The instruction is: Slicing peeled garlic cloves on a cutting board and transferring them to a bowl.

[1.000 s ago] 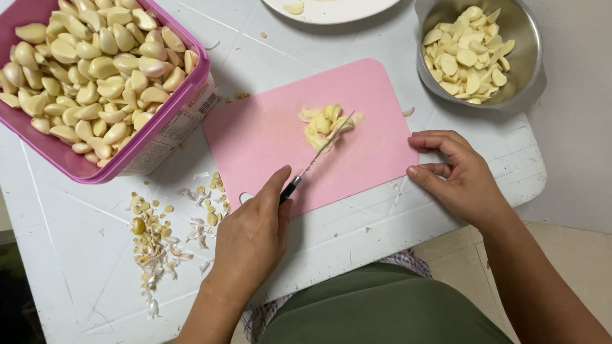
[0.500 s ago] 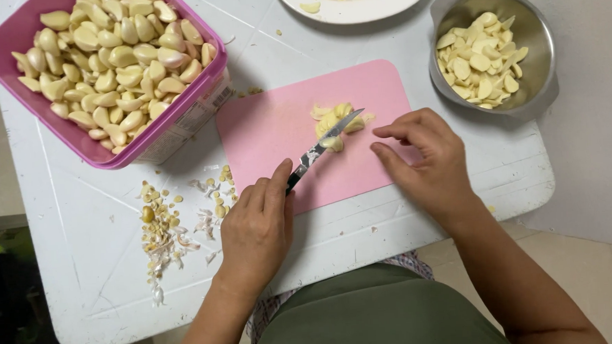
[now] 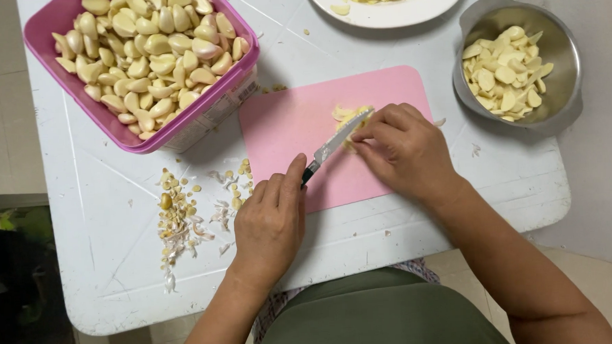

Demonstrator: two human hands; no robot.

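One garlic pile [image 3: 345,115] under right fingertips [image 3: 366,136]

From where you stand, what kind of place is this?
Likely a home kitchen or a food-prep corner: a white table holds a pink tub of peeled garlic cloves, a pink cutting board and a metal bowl of sliced garlic.

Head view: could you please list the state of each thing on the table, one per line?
Pink tub: open, heaped with whole peeled garlic cloves.
Metal bowl: partly filled with garlic slices.
White plate: holds garlic slices, partly out of view.
Pink cutting board: flat, with a small pile of cut garlic.
Knife: gripped by left hand, blade on garlic.
Right hand: fingers steadying the garlic.
Garlic trimmings: scattered on the table.
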